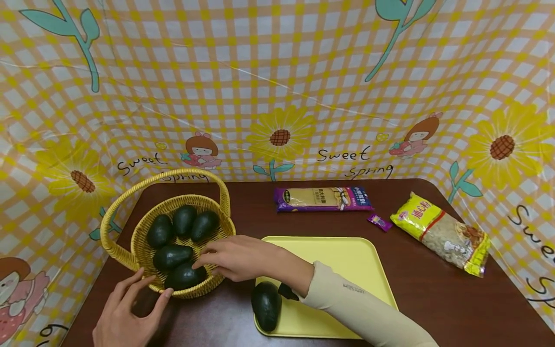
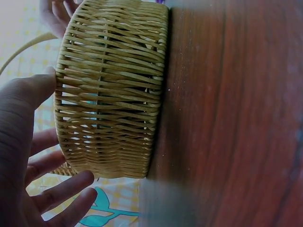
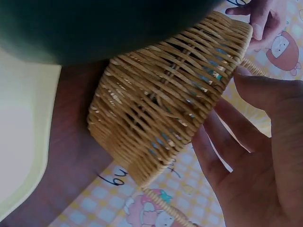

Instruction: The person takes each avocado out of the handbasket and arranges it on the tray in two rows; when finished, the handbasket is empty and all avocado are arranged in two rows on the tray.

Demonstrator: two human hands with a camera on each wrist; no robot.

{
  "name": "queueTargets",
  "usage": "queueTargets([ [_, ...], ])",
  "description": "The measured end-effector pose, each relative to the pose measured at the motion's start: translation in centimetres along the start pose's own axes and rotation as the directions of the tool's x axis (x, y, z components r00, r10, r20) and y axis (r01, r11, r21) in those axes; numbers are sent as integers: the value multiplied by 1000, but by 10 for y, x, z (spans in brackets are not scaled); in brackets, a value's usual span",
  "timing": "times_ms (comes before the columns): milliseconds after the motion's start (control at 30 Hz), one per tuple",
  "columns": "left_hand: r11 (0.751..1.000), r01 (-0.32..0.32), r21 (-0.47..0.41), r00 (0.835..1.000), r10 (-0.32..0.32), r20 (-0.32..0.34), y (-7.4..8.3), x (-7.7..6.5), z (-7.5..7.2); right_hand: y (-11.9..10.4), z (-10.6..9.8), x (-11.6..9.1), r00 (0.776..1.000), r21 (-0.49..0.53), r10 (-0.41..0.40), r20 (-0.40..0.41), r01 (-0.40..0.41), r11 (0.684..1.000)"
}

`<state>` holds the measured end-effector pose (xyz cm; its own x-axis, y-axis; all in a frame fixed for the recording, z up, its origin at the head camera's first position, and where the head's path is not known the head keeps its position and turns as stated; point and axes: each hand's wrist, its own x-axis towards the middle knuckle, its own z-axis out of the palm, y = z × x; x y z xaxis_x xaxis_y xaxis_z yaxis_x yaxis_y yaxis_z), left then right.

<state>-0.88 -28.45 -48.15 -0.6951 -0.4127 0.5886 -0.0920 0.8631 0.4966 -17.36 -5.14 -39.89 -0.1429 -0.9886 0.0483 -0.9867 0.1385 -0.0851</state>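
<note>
And here the round, yellow wicker basket (image 1: pixel 201 289) is being flanked by both hands. Its near rim is being touched by the left hand (image 1: pixel 130 313), which is being held spread, thumb well apart from the fingers. Over the rim on the other side, the right hand (image 1: pixel 240 255) is being held with fingers loosely extended and parted from the thumb, tips inside the basket. Right at those tips, the nearest dark green, oval avocado (image 1: pixel 184 278) is lying; whether it is being pressed or merely neared cannot be told. Four more glossy, dark green avocados (image 1: pixel 173 257) are being held by the basket, beyond and to the left of the right fingertips. Now to the right hand's near side: a lone dark green avocado (image 1: pixel 266 306) is lying at the left edge of the pale yellow, rectangular tray (image 1: pixel 347 260), which is being crossed by the cream sleeve (image 1: pixel 368 303). Well beyond the right hand, a long purple pasta packet (image 1: pixel 325 199), a tiny purple sachet (image 1: pixel 379 222) and, far to the right, a yellow-ended clear pasta bag (image 1: pixel 442 233) are being supported by the dark brown table (image 1: pixel 204 318).
</note>
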Motion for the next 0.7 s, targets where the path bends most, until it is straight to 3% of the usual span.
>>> queueTargets([
  [267,1000,10,0,1000,-10,18,0,1,-1,-1,-1,11,1000,-18,0,19,1,1000],
  [700,1000,15,-11,1000,-15,28,2,1,-2,-4,-5,31,992,-42,24,126,-19,999],
])
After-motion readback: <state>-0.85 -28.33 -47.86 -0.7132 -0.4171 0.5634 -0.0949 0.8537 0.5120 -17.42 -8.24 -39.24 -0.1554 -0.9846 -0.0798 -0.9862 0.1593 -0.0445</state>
